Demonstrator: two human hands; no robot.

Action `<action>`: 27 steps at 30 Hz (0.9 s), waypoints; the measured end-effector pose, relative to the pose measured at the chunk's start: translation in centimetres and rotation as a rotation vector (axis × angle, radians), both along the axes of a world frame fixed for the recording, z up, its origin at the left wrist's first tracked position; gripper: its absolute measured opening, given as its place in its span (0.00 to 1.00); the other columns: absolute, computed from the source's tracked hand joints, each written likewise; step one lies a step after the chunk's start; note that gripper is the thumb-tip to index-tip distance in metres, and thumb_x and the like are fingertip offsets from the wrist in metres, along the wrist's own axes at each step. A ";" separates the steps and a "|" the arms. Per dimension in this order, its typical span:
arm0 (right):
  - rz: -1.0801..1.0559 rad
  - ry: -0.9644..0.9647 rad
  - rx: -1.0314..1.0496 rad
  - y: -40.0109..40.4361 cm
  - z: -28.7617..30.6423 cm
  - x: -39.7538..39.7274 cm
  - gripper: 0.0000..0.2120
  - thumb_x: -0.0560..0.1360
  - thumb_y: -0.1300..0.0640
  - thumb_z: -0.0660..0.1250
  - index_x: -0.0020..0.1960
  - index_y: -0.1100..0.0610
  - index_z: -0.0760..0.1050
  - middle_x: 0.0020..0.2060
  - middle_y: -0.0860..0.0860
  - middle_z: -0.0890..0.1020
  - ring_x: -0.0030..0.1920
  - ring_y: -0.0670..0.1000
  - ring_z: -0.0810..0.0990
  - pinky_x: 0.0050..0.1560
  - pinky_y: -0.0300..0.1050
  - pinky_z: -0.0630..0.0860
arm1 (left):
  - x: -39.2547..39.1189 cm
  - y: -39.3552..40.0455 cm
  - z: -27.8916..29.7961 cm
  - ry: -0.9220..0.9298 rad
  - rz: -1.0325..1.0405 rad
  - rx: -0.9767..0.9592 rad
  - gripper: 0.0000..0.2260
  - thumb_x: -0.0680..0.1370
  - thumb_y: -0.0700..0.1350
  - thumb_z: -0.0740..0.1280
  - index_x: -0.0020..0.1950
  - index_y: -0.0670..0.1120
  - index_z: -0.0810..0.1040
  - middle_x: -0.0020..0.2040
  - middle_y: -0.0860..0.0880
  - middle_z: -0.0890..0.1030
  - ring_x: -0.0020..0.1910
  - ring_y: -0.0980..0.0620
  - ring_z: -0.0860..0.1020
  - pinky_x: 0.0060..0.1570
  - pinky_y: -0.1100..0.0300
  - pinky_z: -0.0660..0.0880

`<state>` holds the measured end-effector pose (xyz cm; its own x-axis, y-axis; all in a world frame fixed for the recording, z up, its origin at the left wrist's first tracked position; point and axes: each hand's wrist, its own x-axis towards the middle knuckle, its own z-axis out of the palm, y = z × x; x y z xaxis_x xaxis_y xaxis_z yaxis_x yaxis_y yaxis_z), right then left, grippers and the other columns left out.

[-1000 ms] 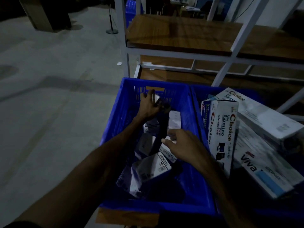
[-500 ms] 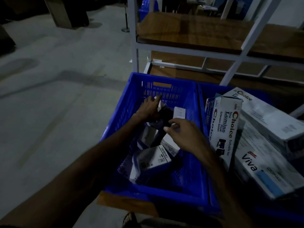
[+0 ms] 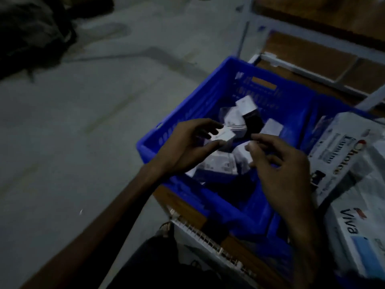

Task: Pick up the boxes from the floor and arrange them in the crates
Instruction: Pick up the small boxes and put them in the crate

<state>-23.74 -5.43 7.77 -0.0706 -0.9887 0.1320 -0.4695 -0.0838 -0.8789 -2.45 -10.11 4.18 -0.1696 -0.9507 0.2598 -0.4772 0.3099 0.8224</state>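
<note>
**Two hands over a blue crate of small boxes**

Floor [image 3: 87,126]: pale concrete, dim, fills the area left of both hands; a dark, indistinct heap [image 3: 27,32] lies far up-left of them.

Left hand [image 3: 187,147]: held above the near-left part of the crate, palm turned inward. Thumb and curled fingers appear to hold a small white box [image 3: 224,137] at its left end; motion blur leaves the exact contact unclear.

Crate [image 3: 195,101]: blue plastic with perforated walls, beneath and beyond both hands. Inside, a loose jumble of small boxes [image 3: 220,165], white and dark, lies tilted at various angles under the hands and just beyond the fingertips.

Right hand [image 3: 279,170]: just right of the held box, apart from the left hand, above the crate's near-right part. Fingers are loosely bent and slightly separated, tips pointing toward the box; nothing is seen in its grip.

Large boxes [image 3: 343,155]: right of the right hand, long white cartons printed "Choice Lumino" and "Viva" [image 3: 354,228] lean against each other in a second blue crate [image 3: 333,107].

Shelf [image 3: 308,53]: beyond the crates, a white metal frame with brown wooden boards.
</note>
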 end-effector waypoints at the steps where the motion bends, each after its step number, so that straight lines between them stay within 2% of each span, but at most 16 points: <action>1: 0.067 -0.008 -0.002 0.6 -0.1 0.5 0.06 0.81 0.47 0.68 0.57 0.42 0.81 0.50 0.41 0.84 0.46 0.47 0.85 0.41 0.39 0.82 | 0.4 2.1 -0.5 0.054 0.097 -0.042 0.14 0.79 0.47 0.76 0.62 0.45 0.84 0.54 0.51 0.86 0.53 0.56 0.84 0.53 0.57 0.81; 4: 0.219 -0.036 -0.016 2.1 0.1 1.8 0.11 0.80 0.46 0.68 0.59 0.46 0.82 0.51 0.44 0.85 0.45 0.47 0.85 0.42 0.42 0.82 | 0.6 7.1 -1.6 0.114 0.319 -0.168 0.11 0.79 0.40 0.76 0.60 0.40 0.84 0.54 0.47 0.86 0.52 0.53 0.85 0.51 0.55 0.81; 8: 0.484 -0.045 -0.031 3.8 -0.9 5.4 0.10 0.80 0.46 0.68 0.59 0.47 0.82 0.49 0.47 0.86 0.45 0.50 0.86 0.43 0.46 0.81 | 2.1 14.5 -3.0 0.065 0.597 -0.232 0.10 0.79 0.37 0.75 0.59 0.38 0.84 0.53 0.44 0.85 0.52 0.49 0.84 0.47 0.53 0.81; 11: 0.660 -0.051 -0.002 5.2 -2.2 8.6 0.12 0.79 0.44 0.68 0.59 0.46 0.81 0.49 0.46 0.86 0.46 0.50 0.85 0.43 0.46 0.82 | 4.0 20.0 -5.2 -0.001 0.755 -0.150 0.10 0.79 0.40 0.75 0.60 0.42 0.84 0.53 0.47 0.85 0.51 0.51 0.83 0.46 0.51 0.80; 14: 0.817 -0.033 0.057 6.5 -3.7 11.5 0.13 0.80 0.47 0.69 0.62 0.48 0.82 0.49 0.42 0.85 0.46 0.43 0.84 0.42 0.34 0.79 | 5.5 24.7 -7.8 0.033 0.905 -0.033 0.10 0.79 0.42 0.75 0.60 0.45 0.84 0.52 0.51 0.85 0.49 0.52 0.84 0.44 0.47 0.80; 15: 0.866 -0.029 0.080 6.9 -4.3 12.3 0.13 0.80 0.48 0.69 0.63 0.48 0.82 0.50 0.41 0.85 0.46 0.42 0.84 0.42 0.34 0.80 | 5.9 26.1 -8.6 0.053 0.957 -0.001 0.10 0.79 0.41 0.75 0.59 0.45 0.84 0.51 0.51 0.85 0.48 0.53 0.84 0.44 0.47 0.81; 17: 0.948 -0.020 0.112 7.6 -5.4 13.9 0.13 0.80 0.47 0.69 0.63 0.45 0.81 0.51 0.43 0.85 0.46 0.43 0.85 0.44 0.43 0.83 | 6.4 28.1 -9.7 0.095 1.041 0.058 0.10 0.79 0.42 0.75 0.59 0.45 0.84 0.50 0.52 0.86 0.47 0.53 0.85 0.44 0.47 0.81; 20: 1.106 0.048 0.113 8.8 -6.7 17.1 0.13 0.79 0.41 0.67 0.63 0.39 0.79 0.52 0.41 0.85 0.47 0.44 0.85 0.44 0.52 0.84 | 8.0 30.5 -10.3 0.135 1.166 0.111 0.10 0.79 0.44 0.75 0.60 0.47 0.85 0.50 0.53 0.86 0.47 0.53 0.85 0.44 0.49 0.82; 24: 1.259 0.068 0.143 10.3 -7.4 22.2 0.11 0.79 0.48 0.69 0.61 0.41 0.79 0.49 0.40 0.85 0.44 0.41 0.85 0.39 0.41 0.83 | 11.2 33.0 -11.0 0.185 1.324 0.149 0.09 0.79 0.45 0.75 0.59 0.48 0.85 0.50 0.54 0.86 0.46 0.54 0.84 0.44 0.51 0.82; 27: 1.351 0.115 0.155 11.2 -7.9 26.5 0.11 0.79 0.48 0.70 0.61 0.43 0.81 0.49 0.41 0.85 0.44 0.41 0.85 0.39 0.40 0.82 | 13.7 34.3 -11.5 0.219 1.401 0.154 0.09 0.79 0.45 0.74 0.59 0.49 0.85 0.50 0.55 0.85 0.46 0.54 0.84 0.44 0.51 0.82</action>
